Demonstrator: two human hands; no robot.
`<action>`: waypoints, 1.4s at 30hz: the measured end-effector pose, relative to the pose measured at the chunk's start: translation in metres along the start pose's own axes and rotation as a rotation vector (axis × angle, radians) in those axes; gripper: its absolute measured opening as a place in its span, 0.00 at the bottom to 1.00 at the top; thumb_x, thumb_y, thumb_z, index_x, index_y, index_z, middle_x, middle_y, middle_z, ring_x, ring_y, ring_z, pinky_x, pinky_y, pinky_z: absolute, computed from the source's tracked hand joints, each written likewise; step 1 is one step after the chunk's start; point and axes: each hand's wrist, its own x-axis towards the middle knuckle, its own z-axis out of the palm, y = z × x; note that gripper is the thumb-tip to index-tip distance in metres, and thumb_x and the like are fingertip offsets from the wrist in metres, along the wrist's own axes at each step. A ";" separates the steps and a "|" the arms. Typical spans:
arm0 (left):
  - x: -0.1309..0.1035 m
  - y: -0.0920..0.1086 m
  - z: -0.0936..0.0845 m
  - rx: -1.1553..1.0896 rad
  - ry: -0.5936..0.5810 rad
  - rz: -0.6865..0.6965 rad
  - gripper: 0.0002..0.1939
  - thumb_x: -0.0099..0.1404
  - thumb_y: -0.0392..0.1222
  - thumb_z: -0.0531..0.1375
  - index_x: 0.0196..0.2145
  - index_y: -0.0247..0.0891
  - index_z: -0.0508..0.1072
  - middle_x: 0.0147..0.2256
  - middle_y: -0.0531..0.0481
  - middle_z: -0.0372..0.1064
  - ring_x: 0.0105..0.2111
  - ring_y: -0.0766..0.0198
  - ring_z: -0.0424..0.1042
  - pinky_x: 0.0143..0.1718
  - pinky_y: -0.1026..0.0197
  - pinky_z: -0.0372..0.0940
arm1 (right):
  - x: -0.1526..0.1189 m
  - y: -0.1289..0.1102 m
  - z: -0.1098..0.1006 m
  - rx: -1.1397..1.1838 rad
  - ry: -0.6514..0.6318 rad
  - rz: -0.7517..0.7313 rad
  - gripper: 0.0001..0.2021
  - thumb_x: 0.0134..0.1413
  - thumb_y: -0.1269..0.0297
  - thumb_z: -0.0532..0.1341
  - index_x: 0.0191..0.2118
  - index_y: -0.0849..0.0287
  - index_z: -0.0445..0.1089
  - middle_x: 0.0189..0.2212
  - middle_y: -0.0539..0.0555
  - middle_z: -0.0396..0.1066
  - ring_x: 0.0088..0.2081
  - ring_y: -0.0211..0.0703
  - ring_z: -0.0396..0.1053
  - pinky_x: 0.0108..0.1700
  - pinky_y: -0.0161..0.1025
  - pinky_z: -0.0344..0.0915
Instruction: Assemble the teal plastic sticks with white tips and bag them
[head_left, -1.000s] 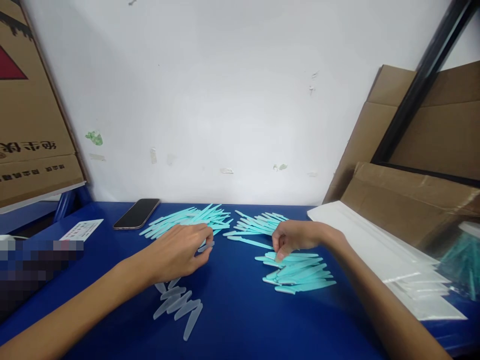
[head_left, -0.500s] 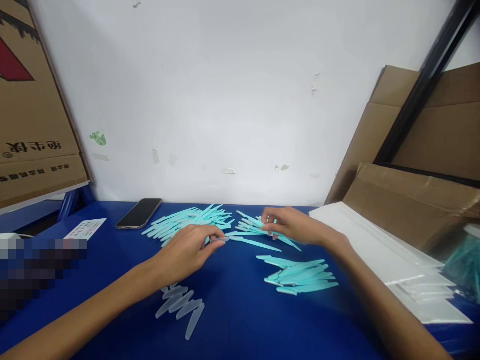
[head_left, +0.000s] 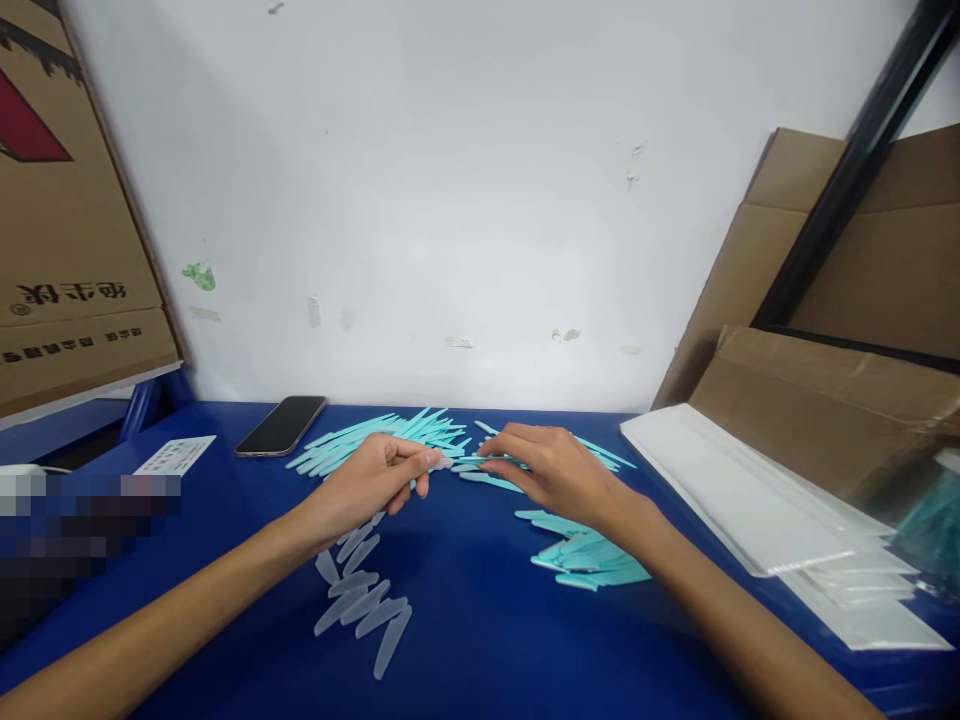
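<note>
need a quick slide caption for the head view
Left hand holds a small translucent piece close to the teal stick in the right hand, over a blue table.

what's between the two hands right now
In the head view, a translucent sleeve pinched by the left hand and a slim teal piece held by the right hand.

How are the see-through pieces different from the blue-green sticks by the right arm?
The see-through pieces look cloudy white; the blue-green sticks are solidly coloured. The pieces look shorter, the sticks longer. The pieces are more spread out, while the sticks are heaped together. Both are narrow and lie on the blue table.
</note>
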 end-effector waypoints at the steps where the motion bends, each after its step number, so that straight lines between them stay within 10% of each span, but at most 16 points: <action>1: 0.000 0.000 0.000 -0.007 -0.007 -0.006 0.20 0.67 0.52 0.57 0.23 0.37 0.70 0.12 0.59 0.54 0.16 0.71 0.54 0.24 0.66 0.52 | 0.000 -0.001 0.001 -0.003 0.017 -0.014 0.11 0.69 0.60 0.53 0.47 0.57 0.70 0.36 0.54 0.74 0.32 0.38 0.70 0.32 0.34 0.60; 42: -0.008 0.014 0.006 -0.011 -0.307 0.109 0.17 0.70 0.54 0.53 0.36 0.38 0.74 0.26 0.55 0.67 0.18 0.73 0.57 0.21 0.66 0.52 | 0.000 -0.013 0.012 0.196 0.136 -0.042 0.11 0.65 0.57 0.58 0.47 0.55 0.72 0.39 0.54 0.74 0.36 0.39 0.72 0.35 0.34 0.65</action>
